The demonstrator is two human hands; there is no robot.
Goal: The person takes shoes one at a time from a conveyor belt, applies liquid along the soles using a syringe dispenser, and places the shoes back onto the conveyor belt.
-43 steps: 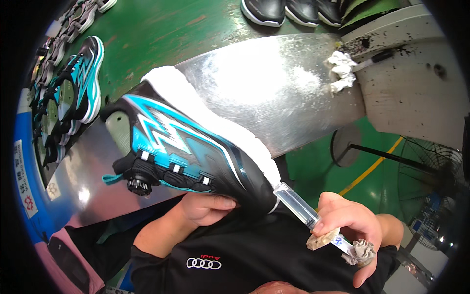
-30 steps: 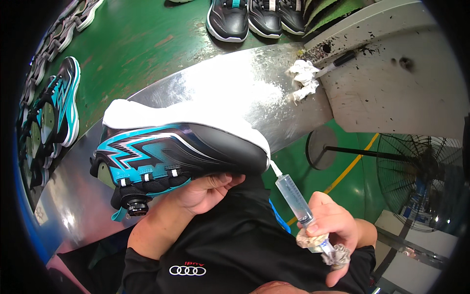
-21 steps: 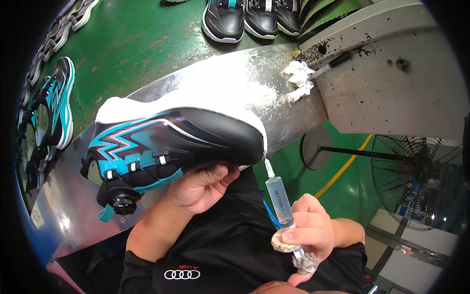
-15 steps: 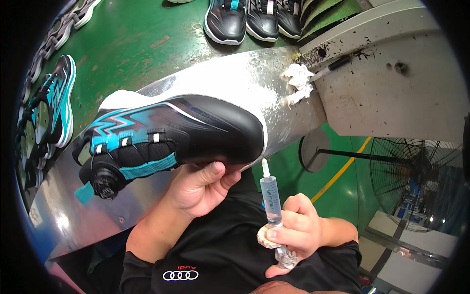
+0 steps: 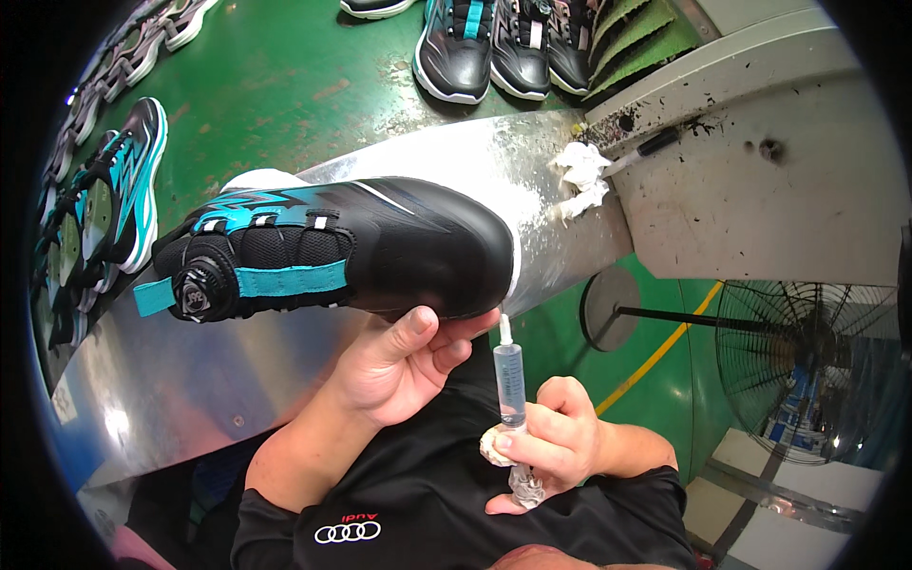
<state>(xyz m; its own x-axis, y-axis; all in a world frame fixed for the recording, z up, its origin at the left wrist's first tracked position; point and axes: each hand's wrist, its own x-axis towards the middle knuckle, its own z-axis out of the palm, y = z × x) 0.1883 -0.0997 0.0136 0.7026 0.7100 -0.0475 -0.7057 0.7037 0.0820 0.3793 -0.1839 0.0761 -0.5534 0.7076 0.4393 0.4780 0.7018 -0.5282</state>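
Observation:
My left hand (image 5: 404, 366) grips a black and teal sneaker (image 5: 408, 242) from below, near the toe. The shoe lies on its side with its upper turned toward me, showing a round lacing dial (image 5: 201, 288) and teal straps. In my right hand (image 5: 556, 437) is a clear syringe (image 5: 510, 380), its narrow white tip pointing up at the sole edge of the toe. Whether the tip touches the shoe I cannot tell. Clear liquid shows in the barrel. White wrapping covers the syringe's flange and plunger end, and my thumb is at the plunger end.
A shiny metal ledge (image 5: 190, 380) lies under the shoe. Crumpled white tissue (image 5: 581, 171) and a black-capped marker (image 5: 655, 144) are by the grey machine housing (image 5: 760, 171). More sneakers (image 5: 456, 57) stand on the green surface (image 5: 285, 85). A black fan (image 5: 807, 351) is at right.
The sneaker has rolled so more of its upper and dial face up. The syringe and my right hand have shifted slightly left, following the toe edge.

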